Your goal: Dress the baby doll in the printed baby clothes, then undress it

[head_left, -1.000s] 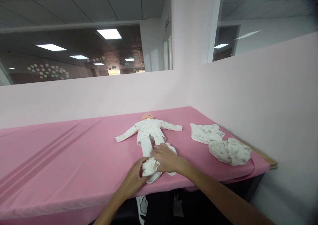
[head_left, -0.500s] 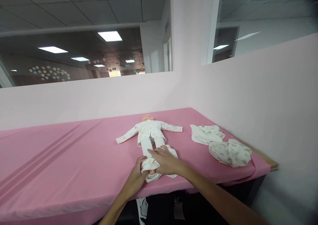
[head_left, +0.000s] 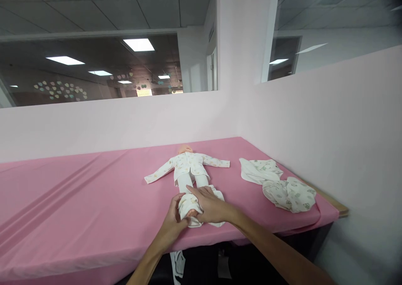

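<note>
A baby doll [head_left: 185,149] lies on its back, its head at the far side and its feet toward me. It wears a white patterned jacket [head_left: 189,163], front closed and sleeves spread wide. White baby trousers [head_left: 189,202] are bunched around its lower legs. My left hand [head_left: 172,218] grips the trouser leg from the left, fingers and thumb curled on the fabric. From the right, my right hand [head_left: 209,204] holds the same trouser leg, its thumb lying along the doll's shin. A bit of the doll's foot [head_left: 192,213] shows between my hands.
Two crumpled white cloths with green print, one behind [head_left: 260,170] and one nearer [head_left: 289,194], lie on the right of the pink-covered table [head_left: 78,201]. Pale walls [head_left: 125,125] with windows border the back and right sides. The table's front edge is just before my body.
The trouser fabric between my hands has bunched up and shifted around the doll's foot. My left hand has closed in slightly; my right hand stays almost in place.
</note>
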Demonstrator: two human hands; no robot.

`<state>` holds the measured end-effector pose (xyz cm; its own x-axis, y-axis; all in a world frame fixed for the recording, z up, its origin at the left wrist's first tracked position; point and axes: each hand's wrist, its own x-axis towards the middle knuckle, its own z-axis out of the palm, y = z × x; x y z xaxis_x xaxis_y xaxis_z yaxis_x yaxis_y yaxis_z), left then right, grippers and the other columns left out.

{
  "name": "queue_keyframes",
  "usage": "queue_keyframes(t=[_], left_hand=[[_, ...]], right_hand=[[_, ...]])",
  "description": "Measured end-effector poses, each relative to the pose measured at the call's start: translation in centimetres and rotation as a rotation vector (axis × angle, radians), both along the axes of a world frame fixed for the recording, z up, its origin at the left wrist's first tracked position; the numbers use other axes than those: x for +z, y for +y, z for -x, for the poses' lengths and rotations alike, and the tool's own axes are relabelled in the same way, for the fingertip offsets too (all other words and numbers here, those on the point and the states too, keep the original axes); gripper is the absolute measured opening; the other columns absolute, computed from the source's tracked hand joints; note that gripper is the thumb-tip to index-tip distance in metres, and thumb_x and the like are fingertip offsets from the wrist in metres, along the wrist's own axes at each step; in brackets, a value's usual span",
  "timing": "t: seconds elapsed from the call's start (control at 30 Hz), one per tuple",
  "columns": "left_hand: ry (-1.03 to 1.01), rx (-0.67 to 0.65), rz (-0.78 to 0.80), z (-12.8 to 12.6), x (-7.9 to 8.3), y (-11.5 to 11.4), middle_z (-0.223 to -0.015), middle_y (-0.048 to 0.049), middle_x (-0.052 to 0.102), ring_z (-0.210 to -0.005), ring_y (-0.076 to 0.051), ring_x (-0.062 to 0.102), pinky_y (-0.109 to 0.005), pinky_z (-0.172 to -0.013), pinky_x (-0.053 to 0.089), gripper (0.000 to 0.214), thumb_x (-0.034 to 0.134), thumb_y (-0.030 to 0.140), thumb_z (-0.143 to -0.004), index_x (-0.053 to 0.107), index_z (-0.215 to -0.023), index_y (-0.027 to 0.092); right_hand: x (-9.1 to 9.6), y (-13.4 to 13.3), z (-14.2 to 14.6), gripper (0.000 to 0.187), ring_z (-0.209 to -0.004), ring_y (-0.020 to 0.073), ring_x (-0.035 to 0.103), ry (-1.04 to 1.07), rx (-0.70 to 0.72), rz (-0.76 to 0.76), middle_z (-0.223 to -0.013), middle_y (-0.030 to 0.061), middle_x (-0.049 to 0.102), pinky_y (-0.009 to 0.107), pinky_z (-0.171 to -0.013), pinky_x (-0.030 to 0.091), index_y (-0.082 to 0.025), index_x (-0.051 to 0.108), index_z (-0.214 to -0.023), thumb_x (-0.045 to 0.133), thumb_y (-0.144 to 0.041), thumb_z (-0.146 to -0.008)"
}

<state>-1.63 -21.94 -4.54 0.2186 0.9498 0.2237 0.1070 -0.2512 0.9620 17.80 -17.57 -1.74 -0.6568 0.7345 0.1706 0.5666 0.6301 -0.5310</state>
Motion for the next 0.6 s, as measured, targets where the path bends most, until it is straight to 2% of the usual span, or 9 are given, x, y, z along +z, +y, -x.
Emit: queue_keyframes(t=[0.17,0.3,0.37,0.47,0.6], left_hand=[[0.123,0.071,-0.07,-0.1,0.1,0.6,-0.132,-0.0078,0.051,-0.122,-0.023,0.049,-0.035,-0.103,0.04,0.054,0.061,0.036,-0.084,0.038,-0.13,0.024],[0.224,0.072,-0.068,0.7,1.3,0.7,-0.127,-0.0068,0.056,-0.115,-0.023,0.053,-0.035,-0.1,0.041,0.048,0.062,0.034,-0.082,0.045,-0.126,0.023],[0.281,0.027,-0.052,1.3,2.1,0.6,-0.122,-0.0055,0.059,-0.111,-0.023,0.055,-0.034,-0.096,0.043,0.043,0.063,0.035,-0.081,0.049,-0.12,0.023],[0.379,0.006,-0.047,2.2,2.8,0.9,-0.104,-0.0027,0.063,-0.095,-0.02,0.057,-0.03,-0.082,0.046,0.025,0.059,0.035,-0.081,0.055,-0.102,0.021],[0.566,0.172,-0.08,2.7,1.8,2.1,-0.079,0.0018,0.057,-0.071,-0.015,0.049,-0.026,-0.063,0.038,0.01,0.05,0.03,-0.083,0.047,-0.081,0.021]], right_hand=[[-0.8,0.4,0.7,0.068,-0.12,0.0289,0.042,0.04,-0.033,-0.18,-0.132,0.0123,0.052,0.043,-0.103,0.028,-0.021,0.034,-0.146,0.056,-0.043,-0.086],[-0.7,1.1,0.1,0.058,-0.114,0.0268,0.046,0.039,-0.043,-0.229,-0.121,0.0089,0.058,0.042,-0.1,0.029,-0.024,0.044,-0.138,0.061,-0.036,-0.083],[-0.1,1.6,-0.8,0.06,-0.113,0.0274,0.046,0.007,0.002,-0.16,-0.117,0.0068,0.058,0.043,-0.099,0.031,-0.027,0.049,-0.133,0.067,-0.04,-0.077],[1.0,2.8,-2.4,0.063,-0.113,0.0285,0.046,0.002,0.045,0.002,-0.118,0.0053,0.058,0.043,-0.097,0.033,-0.028,0.055,-0.125,0.071,-0.054,-0.07],[1.4,4.2,-3.9,0.037,-0.102,0.0234,0.052,0.188,-0.02,0.144,-0.108,0.0047,0.06,0.037,-0.09,0.039,-0.022,0.065,-0.099,0.053,-0.055,-0.085]])
